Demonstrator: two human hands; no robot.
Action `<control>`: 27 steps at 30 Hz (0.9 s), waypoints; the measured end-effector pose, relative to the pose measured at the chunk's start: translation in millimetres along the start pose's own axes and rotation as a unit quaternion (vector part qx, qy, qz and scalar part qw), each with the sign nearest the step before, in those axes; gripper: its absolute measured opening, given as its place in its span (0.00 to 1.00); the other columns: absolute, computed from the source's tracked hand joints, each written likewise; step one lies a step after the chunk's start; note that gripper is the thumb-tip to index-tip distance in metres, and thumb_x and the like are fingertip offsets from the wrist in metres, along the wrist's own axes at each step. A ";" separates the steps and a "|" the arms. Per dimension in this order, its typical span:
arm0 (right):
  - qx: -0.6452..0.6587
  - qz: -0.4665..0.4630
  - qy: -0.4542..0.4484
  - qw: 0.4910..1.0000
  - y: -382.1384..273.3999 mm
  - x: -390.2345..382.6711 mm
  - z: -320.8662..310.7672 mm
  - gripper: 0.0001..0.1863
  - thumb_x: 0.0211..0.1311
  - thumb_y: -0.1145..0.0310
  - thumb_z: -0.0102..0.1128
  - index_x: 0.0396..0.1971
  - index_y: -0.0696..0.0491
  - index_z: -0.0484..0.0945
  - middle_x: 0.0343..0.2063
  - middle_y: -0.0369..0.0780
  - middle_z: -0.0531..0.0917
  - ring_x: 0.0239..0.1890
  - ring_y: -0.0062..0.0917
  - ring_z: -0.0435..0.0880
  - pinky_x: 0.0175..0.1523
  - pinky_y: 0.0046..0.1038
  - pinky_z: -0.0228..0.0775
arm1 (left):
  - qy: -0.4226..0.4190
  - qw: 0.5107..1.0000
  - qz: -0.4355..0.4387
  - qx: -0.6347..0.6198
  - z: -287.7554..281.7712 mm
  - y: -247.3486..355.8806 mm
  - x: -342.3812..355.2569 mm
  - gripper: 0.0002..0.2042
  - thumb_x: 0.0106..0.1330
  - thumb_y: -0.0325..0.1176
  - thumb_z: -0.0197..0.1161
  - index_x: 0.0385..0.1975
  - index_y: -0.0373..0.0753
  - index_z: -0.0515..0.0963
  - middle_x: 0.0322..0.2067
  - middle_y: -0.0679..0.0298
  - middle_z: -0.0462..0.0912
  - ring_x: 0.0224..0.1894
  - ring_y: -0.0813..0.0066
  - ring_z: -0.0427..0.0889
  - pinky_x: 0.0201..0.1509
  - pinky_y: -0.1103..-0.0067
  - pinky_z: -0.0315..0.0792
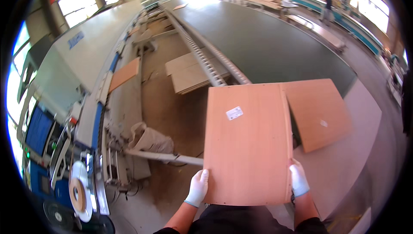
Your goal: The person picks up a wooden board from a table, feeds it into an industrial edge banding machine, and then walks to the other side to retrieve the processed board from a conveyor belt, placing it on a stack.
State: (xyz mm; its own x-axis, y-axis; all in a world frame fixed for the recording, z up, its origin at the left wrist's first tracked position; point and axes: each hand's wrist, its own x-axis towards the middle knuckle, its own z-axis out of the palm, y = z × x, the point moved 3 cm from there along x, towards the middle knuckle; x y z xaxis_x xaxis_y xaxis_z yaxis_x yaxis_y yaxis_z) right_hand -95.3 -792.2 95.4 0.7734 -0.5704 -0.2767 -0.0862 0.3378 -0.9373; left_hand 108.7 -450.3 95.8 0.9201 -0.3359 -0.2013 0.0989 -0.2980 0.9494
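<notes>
I hold a flat reddish-brown wood panel (pixel 247 143) with a small white sticker in front of me. My left hand (pixel 198 186), in a white glove, grips its lower left edge. My right hand (pixel 298 178), also gloved, grips its lower right edge. A second reddish-brown panel (pixel 320 113) lies just to the right, partly under the one I hold, on a pale surface (pixel 348 165).
A long grey-white machine (pixel 81 57) with a blue control screen (pixel 38 130) and a tape reel (pixel 78 191) runs along the left. A roller rail (pixel 206 61) borders a large dark green table (pixel 266 40). Pale boards (pixel 189 74) are stacked on the floor. A person (pixel 328 6) stands far back.
</notes>
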 end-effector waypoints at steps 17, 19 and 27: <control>-0.220 0.226 -0.357 0.879 167.7 -75.4 396.4 0.17 0.69 0.61 0.57 0.42 0.62 0.79 0.33 0.33 0.80 0.36 0.15 0.74 0.43 0.23 0.68 | 0.485 0.851 -0.142 -0.142 -274.8 -184.0 -272.0 0.19 0.79 0.42 0.46 0.30 0.34 0.74 0.28 0.72 0.74 0.32 0.83 0.67 0.39 0.80 0.67; -0.236 0.215 -0.375 0.870 180.8 -92.1 424.1 0.17 0.69 0.60 0.57 0.40 0.62 0.80 0.31 0.32 0.79 0.34 0.15 0.73 0.41 0.23 0.67 | 0.502 0.838 -0.142 -0.160 -295.1 -200.0 -292.6 0.19 0.78 0.43 0.47 0.35 0.32 0.76 0.32 0.69 0.77 0.35 0.81 0.71 0.44 0.79 0.69; -0.300 0.115 -0.381 0.867 250.1 -108.2 483.8 0.15 0.61 0.61 0.55 0.27 0.58 0.81 0.23 0.45 0.81 0.26 0.31 0.80 0.34 0.37 0.70 | 0.431 0.770 -0.075 -0.464 -359.0 -239.9 -304.0 0.22 0.76 0.44 0.46 0.53 0.30 0.73 0.52 0.58 0.77 0.53 0.70 0.74 0.58 0.72 0.69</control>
State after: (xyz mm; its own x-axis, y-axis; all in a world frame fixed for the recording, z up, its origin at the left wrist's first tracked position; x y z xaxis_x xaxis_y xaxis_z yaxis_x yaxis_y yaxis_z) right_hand 103.3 -283.7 -6.5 0.8627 0.1983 -0.4652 -0.4281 -0.2032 -0.8806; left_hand -58.8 44.0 15.7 0.7411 0.4780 -0.4714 0.0885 0.6265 0.7744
